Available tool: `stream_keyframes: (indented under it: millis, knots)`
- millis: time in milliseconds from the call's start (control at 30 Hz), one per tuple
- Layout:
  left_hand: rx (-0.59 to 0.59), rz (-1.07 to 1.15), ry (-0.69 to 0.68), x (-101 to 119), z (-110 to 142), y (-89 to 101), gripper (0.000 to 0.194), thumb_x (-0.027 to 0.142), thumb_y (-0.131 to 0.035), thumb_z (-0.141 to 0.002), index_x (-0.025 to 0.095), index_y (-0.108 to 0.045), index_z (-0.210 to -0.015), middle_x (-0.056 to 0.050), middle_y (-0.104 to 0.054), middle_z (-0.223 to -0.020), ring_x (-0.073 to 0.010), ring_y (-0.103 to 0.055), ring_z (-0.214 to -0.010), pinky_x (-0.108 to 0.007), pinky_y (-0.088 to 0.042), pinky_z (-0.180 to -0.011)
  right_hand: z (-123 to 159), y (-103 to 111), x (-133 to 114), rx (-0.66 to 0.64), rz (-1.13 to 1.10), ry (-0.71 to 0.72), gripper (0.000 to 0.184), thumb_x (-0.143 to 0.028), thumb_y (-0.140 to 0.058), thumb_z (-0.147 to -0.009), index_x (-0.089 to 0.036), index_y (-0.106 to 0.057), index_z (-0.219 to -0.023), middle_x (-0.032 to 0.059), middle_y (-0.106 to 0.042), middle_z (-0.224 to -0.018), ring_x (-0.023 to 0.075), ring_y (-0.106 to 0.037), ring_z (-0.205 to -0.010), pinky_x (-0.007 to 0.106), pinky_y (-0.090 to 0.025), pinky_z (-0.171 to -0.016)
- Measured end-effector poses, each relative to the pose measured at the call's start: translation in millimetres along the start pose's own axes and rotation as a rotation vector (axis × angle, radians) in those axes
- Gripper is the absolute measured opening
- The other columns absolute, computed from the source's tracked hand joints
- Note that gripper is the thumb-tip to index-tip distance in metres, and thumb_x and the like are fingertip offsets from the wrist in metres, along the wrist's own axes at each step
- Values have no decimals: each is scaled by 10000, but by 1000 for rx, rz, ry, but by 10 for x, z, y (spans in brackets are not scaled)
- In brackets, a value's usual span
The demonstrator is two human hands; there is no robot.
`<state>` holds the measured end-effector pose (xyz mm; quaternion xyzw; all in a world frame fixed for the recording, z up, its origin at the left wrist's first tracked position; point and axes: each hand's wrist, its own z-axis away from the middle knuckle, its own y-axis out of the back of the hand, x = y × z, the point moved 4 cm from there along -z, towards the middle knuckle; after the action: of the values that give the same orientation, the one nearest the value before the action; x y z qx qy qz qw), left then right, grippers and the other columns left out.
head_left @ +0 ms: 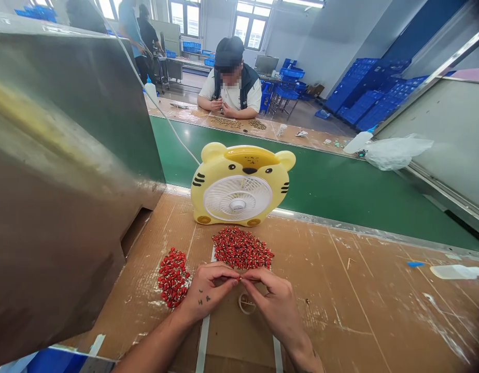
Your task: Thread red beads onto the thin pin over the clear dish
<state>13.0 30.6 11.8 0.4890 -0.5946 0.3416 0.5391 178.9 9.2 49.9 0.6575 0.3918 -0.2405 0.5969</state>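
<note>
My left hand [210, 290] and my right hand [272, 298] meet over the cardboard-covered table, thumbs and forefingers pinched together at the tips. Between them shows a tiny red piece [238, 278], touched by both hands and mostly hidden by the fingertips. Just beyond my fingers lies a large pile of small red and metallic pieces [243, 249]. To the left of my left hand is a smaller pile of red pieces [172, 277]. A small round clear dish [246, 304] sits below my fingertips, partly covered by my right hand.
A yellow animal-faced fan [241, 186] stands behind the large pile. A big metal box [68, 171] blocks the left side. On the right lies a white squeeze bottle [457, 272] with a blue tip. Across the green conveyor [340, 191], a co-worker [234, 85] handles small pieces.
</note>
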Motion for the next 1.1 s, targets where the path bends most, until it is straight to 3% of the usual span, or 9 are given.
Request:
stream_keyframes:
  millis: [100,233,567,667,767,833,967,1100]
  knots:
    - [19,-17,-39,37,5,12,132,198,-669,-862,179,-796,-891,-91,-771,-831,-188,-699,-758,-275,-526,-712,-3,-5,-5,36,-16,0,76,-249,-629,-894,-220,-696,-913,29,-744,-839,181,-715,-753,257,-558,-714]
    - [38,-67,-35,46,10,29,125,230,-679,-859,195,-799,-853,-71,-754,-752,-179,-674,-679,-266,-515,-651,-19,-36,21,-18,-74,-48,99,-269,-635,-892,-221,-676,-968,38,-752,-862,187,-726,-774,263,-573,-724]
    - [-9,-143,-6,14,47,27,118,232,-687,-851,220,-805,-846,-46,-733,-695,-168,-644,-622,-250,-495,-602,-74,-28,-16,-126,-72,-62,138,-275,-622,-879,-210,-673,-769,14,-718,-755,164,-672,-704,245,-530,-699]
    - [-21,-123,51,-67,36,-23,143,230,-683,-849,208,-788,-943,-54,-753,-784,-170,-675,-691,-243,-524,-647,-57,-88,98,-121,-166,-105,120,-290,-641,-872,-200,-672,-799,20,-714,-771,163,-675,-721,242,-542,-698]
    - [-7,-53,126,-161,8,-83,315,219,-668,-848,194,-704,-1159,-60,-749,-904,-171,-701,-781,-254,-564,-738,-69,-130,290,-56,-263,-146,170,-357,-653,-867,-188,-659,-853,37,-719,-803,173,-694,-735,254,-570,-694]
    - [-3,-70,138,-170,-9,-74,435,203,-663,-840,190,-625,-1272,-68,-733,-985,-172,-701,-814,-261,-573,-756,-108,-90,414,19,-211,-143,216,-399,-641,-871,-184,-654,-865,49,-723,-811,182,-702,-735,272,-580,-696]
    - [1,-413,66,0,22,167,302,205,-565,-900,181,-659,-1187,-95,-709,-1032,-203,-673,-852,-308,-548,-777,-252,100,563,148,-57,-132,237,-402,-601,-883,-174,-661,-873,75,-727,-821,196,-688,-706,304,-570,-669]
    - [-54,-847,82,172,145,516,261,189,-453,-944,180,-691,-1052,-125,-683,-1030,-274,-623,-958,-396,-487,-854,-422,181,573,156,4,-89,204,-360,-595,-868,-182,-688,-899,68,-736,-835,210,-676,-727,332,-553,-707]
